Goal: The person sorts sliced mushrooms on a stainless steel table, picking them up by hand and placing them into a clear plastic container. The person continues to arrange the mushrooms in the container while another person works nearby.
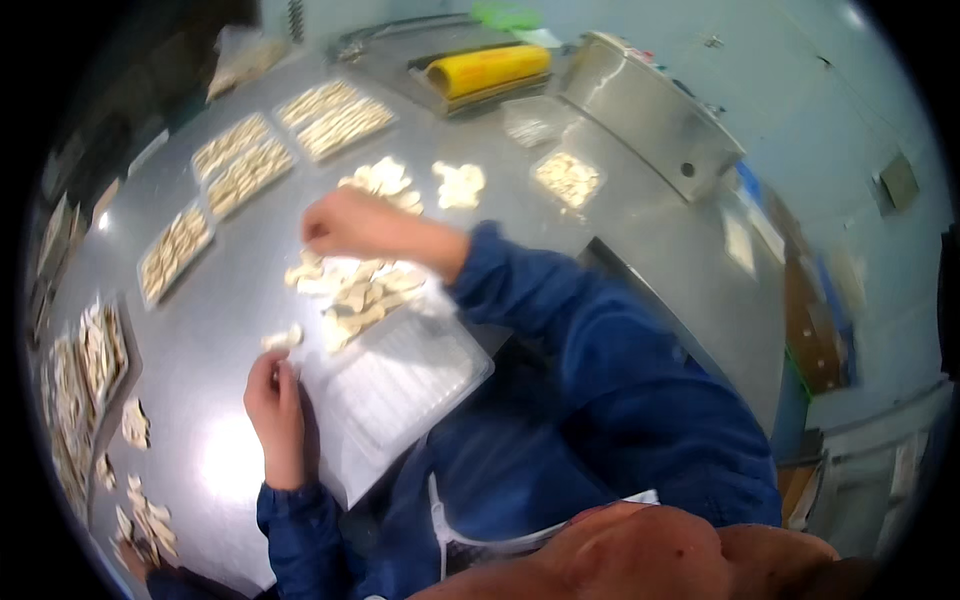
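My left hand is on the steel table beside a clear plastic tray, its fingertips close to a pale slice that looks like mushroom. Whether those fingers grip anything is hidden. My right hand is over the table with curled, slightly blurred fingers, and I cannot tell what is in them. Below it lies a loose heap of pale slices at the tray's far side. Another pile of slices is partly behind the right hand, with a smaller pile to its right.
Filled trays of neatly lined slices stand farther back and left. A yellow film roll sits in a dispenser beside a steel box. A small filled tray stands right. Another person's hand is at lower left.
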A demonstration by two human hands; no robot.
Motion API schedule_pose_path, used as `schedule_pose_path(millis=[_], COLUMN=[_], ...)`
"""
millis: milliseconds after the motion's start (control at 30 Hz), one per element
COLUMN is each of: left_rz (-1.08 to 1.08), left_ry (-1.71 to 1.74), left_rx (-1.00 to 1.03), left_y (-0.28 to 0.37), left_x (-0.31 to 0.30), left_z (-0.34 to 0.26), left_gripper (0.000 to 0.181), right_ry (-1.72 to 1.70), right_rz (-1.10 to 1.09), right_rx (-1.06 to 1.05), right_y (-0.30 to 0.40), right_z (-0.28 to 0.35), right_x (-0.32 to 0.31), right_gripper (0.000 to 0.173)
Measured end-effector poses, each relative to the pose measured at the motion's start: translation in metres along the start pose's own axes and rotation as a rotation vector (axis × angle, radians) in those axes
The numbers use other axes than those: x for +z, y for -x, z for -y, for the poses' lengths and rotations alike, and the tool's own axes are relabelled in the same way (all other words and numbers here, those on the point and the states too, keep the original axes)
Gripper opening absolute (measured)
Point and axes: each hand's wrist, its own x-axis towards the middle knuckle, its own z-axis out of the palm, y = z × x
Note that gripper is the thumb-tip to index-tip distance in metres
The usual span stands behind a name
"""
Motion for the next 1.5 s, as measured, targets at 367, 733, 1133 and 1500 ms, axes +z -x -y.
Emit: schedule_pose_path(millis=[367,733,1133,1500], left_rz=[0.113,0.160,-0.131,-0.151], left_ry=[-0.166,-0.190,-0.214,-0.288], left_rx=[-0.089,-0.070,-0.177,-0.127], left_y=[0.003,0.005,-0.010,-0.012], left_x=[0.004,0.010,-0.012,-0.015], left_z=[0.004,-0.022,-0.012,-0.001], left_gripper=[0.019,0.019,0.019,0.018], right_ry=[-0.590,-0.394,0.238,0.294], right_rz=[0.297,0.237,0.151,0.144], right_rx=[0.394,0.214,-0.277,-0.380], right_y=[0.100,0.099,0.012,0.000], right_z=[0.026,0.044,0.015,0.008], right_x=[0.075,0.082,0.099,0.100], right_gripper=[0.014,0.012,0.020,0.022])
